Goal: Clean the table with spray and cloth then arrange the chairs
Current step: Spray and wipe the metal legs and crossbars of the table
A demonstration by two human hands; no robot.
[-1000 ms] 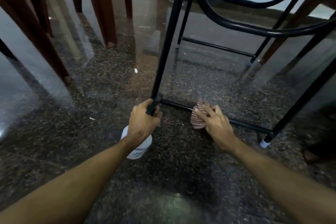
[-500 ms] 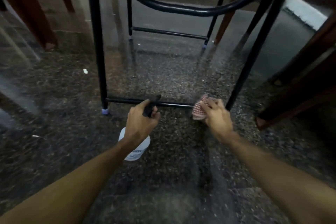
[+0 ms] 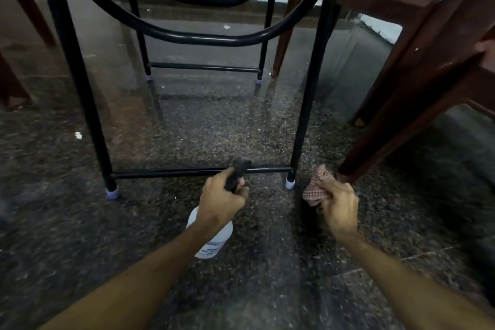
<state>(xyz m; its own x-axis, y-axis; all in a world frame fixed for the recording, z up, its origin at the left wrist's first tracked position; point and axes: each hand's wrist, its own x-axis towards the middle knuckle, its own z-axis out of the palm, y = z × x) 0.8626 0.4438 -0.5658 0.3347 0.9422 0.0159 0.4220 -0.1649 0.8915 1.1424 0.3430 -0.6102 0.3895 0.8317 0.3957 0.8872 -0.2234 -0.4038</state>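
I look low under a table with a black metal frame (image 3: 80, 83). Its legs stand on a dark speckled floor and a low crossbar (image 3: 171, 172) joins the two near legs. My left hand (image 3: 219, 201) grips a white spray bottle (image 3: 211, 241) by its black trigger head, whose nozzle sits right at the crossbar. My right hand (image 3: 338, 209) holds a bunched red-and-white checked cloth (image 3: 317, 186) just right of the near right table leg (image 3: 305, 104), beside its pale foot cap.
Brown plastic chair legs (image 3: 396, 104) slant down on the right, one foot close to the cloth. More brown chair legs (image 3: 18, 8) stand at the left edge. A pale wall lies behind. Small white scraps (image 3: 78, 135) dot the glossy floor.
The view has swung right, so the table frame slid left in the picture. My right hand with the cloth left the crossbar and moved past the right leg. The left hand kept the bottle.
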